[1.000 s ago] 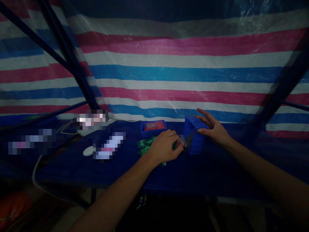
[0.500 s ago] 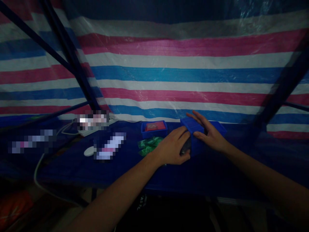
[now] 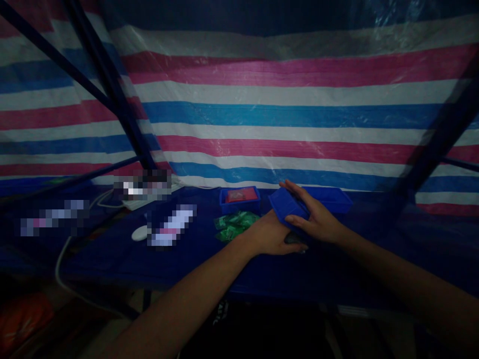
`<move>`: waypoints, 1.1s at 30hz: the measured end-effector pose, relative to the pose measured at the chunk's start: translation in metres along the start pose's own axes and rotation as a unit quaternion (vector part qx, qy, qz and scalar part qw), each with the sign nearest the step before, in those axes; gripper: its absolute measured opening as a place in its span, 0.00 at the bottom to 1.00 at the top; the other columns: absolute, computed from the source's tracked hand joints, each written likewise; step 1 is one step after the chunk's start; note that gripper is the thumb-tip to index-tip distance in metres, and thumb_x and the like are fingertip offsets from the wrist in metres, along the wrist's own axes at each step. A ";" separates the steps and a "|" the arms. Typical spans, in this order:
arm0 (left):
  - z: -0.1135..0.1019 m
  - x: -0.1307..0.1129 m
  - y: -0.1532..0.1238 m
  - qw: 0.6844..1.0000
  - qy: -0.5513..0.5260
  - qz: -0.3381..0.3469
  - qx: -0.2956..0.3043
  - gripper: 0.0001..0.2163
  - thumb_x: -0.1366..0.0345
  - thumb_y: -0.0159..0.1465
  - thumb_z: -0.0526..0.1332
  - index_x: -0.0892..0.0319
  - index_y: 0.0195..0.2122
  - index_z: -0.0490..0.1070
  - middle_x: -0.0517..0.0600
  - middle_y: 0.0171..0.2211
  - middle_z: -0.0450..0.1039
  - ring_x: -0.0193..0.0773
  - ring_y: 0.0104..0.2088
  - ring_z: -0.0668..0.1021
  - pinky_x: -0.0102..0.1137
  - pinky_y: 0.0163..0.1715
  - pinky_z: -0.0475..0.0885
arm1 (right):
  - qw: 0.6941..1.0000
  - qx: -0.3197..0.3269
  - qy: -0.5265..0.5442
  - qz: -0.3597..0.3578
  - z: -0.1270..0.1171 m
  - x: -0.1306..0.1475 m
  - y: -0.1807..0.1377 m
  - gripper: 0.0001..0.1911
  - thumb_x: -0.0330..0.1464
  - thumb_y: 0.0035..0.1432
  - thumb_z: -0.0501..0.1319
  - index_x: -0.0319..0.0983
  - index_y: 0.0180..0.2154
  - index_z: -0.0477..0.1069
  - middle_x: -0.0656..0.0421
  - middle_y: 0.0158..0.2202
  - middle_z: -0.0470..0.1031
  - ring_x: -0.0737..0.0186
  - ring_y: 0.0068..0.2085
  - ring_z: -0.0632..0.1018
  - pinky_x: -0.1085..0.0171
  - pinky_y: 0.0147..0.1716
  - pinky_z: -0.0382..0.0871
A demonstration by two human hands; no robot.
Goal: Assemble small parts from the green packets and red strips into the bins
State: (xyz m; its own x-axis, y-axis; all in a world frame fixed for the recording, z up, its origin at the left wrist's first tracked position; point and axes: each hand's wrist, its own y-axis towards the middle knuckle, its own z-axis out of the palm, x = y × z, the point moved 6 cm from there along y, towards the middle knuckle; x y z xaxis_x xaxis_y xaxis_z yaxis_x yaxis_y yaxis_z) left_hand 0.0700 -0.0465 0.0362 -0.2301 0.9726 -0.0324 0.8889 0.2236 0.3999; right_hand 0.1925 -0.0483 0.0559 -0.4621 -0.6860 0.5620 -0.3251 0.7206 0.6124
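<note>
My right hand (image 3: 318,217) grips a small blue plastic box (image 3: 286,205), thumb on the near side and fingers along the far side. The box is tilted over my left hand (image 3: 271,235). That hand's fingers are hidden beneath the box, while its thumb stretches out to the right. A dark grey thing (image 3: 294,239) shows between the left thumb and the box; its kind cannot be made out. Green shiny plastic packets (image 3: 235,225) lie on the blue table (image 3: 209,267), just left of my left hand.
Behind the packets stands a blue box (image 3: 239,203) with a red item inside. Another blue tray (image 3: 333,200) is behind my right hand. To the left are a white round object (image 3: 139,233), a blurred-out phone-like shape (image 3: 174,225) and a white cable (image 3: 58,264). A striped sheet (image 3: 284,114) hangs behind.
The blue box has tipped further and shifted left over my left hand, carried by my right hand. My left hand's fingers have gone out of sight under it, and its thumb has moved right.
</note>
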 end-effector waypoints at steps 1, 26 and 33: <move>0.001 0.001 0.000 1.000 0.001 -0.003 0.000 0.29 0.47 0.65 0.64 0.57 0.63 0.67 0.57 0.65 0.68 0.53 0.70 0.62 0.48 0.67 0.62 | 1.000 -0.001 -0.005 -0.001 0.000 0.000 0.000 0.48 0.47 0.61 0.67 0.53 0.74 0.44 0.57 0.73 0.55 0.42 0.72 0.59 0.37 0.70 0.54; 0.009 0.001 -0.004 0.998 -0.015 -0.032 0.056 0.25 0.43 0.68 0.58 0.47 0.61 0.69 0.53 0.61 0.69 0.51 0.60 0.71 0.46 0.57 0.71 | 0.981 -0.170 -0.089 0.006 -0.062 -0.010 0.001 0.40 0.50 0.62 0.65 0.50 0.70 0.55 0.51 0.67 0.66 0.41 0.65 0.69 0.41 0.64 0.63; 0.004 0.002 -0.008 0.998 -0.009 -0.041 0.053 0.25 0.44 0.69 0.58 0.47 0.63 0.68 0.53 0.61 0.68 0.51 0.61 0.70 0.45 0.59 0.68 | 0.963 -0.262 -0.016 0.056 -0.079 -0.028 0.000 0.37 0.47 0.64 0.63 0.53 0.70 0.53 0.50 0.62 0.68 0.42 0.62 0.73 0.42 0.60 0.71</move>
State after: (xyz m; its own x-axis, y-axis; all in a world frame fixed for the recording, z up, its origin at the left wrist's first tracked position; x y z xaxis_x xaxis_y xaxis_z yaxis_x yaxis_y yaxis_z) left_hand 0.0640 -0.0460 0.0293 -0.2979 0.9514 -0.0784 0.9044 0.3076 0.2956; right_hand 0.2709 -0.0368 0.0839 -0.4988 -0.5967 0.6286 0.1865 0.6344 0.7502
